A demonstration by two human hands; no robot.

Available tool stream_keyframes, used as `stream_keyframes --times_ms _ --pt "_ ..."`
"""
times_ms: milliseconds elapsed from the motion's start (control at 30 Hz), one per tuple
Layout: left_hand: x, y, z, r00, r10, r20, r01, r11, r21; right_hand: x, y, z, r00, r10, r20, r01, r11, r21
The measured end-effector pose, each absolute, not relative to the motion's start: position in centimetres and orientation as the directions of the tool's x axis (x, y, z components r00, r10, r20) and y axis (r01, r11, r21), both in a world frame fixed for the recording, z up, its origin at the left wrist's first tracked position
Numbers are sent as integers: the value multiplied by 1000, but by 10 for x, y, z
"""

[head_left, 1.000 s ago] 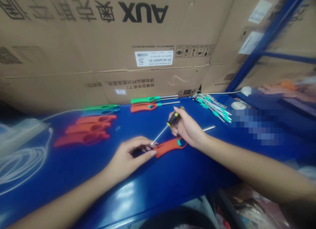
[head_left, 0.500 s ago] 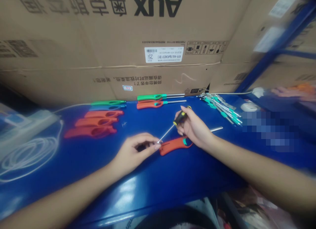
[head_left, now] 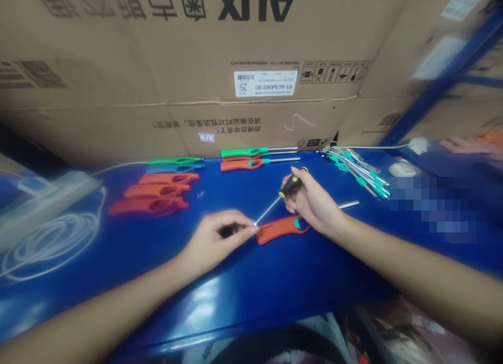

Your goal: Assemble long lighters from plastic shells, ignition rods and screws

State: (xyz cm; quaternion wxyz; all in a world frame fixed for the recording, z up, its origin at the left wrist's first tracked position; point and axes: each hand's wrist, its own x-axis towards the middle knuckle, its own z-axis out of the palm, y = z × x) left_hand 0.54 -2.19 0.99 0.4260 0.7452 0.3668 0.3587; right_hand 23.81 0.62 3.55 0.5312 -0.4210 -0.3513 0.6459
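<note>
"What's on the far left?"

"A white power strip (head_left: pixel 66 196) and a coiled cable (head_left: pixel 51 249), on the blue table (head_left: pixel 239 296). Right of them lie three orange handles (head_left: pixel 131 206), with a blue handle (head_left: pixel 157 168) and a green handle (head_left: pixel 165 161) behind."

"And the left hand (head_left: pixel 220 235)?"

"Fingers bent, thumb and fingertips together by the tip of the screwdriver (head_left: pixel 290 187). Whether they pinch anything, I can't tell."

"Where's the orange lighter (head_left: pixel 280 230)?"

"Flat on the table, its butt end just beside those fingertips, its metal tube pointing right, partly hidden by the right hand (head_left: pixel 316 204)."

"Which is doing what?"

"Gripping the screwdriver's black and yellow handle, the shaft slanting down leftward."

"Farther right?"

"A pile of metal rods (head_left: pixel 356 171) with teal parts, then a white roll (head_left: pixel 404 168)."
</note>
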Motion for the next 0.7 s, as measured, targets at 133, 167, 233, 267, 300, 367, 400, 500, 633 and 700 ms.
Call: stream_keyframes --times_ms 133,167,233,267,300,367,400,500,633,700 --pt "6 -21 10 475 855 211 249 -360 899 238 6 36 -82 983 -164 -394 -183 -901" --pt "7 -21 10 475 855 210 251 -360 899 238 6 35 -82 983 -164 -396 -183 -900" --pt "7 -21 10 476 855 205 255 -357 899 238 6 35 -83 983 -164 -400 -184 -898" --pt "7 -21 10 478 855 202 256 -356 899 238 6 35 -84 983 -165 -401 -184 -897" --pt "7 -21 10 480 854 199 258 -354 899 238 7 35 -84 983 -164 -402 -184 -897" --pt "7 -21 11 481 855 192 263 -350 899 238 7 35 -84 984 -160 -398 -180 -900" --pt "7 -21 11 480 856 191 266 -349 898 238 7 35 -85 984 -159 -393 -180 -902" --pt "7 -21 11 476 858 193 269 -351 897 237 7 34 -80 985 -155 -385 -173 -907" --pt "7 -20 11 473 860 194 270 -350 897 238 7 33 -68 987 -148 -394 -162 -905" --pt "7 -20 11 474 859 194 273 -353 895 238 8 33 -71 986 -151 -399 -167 -902"
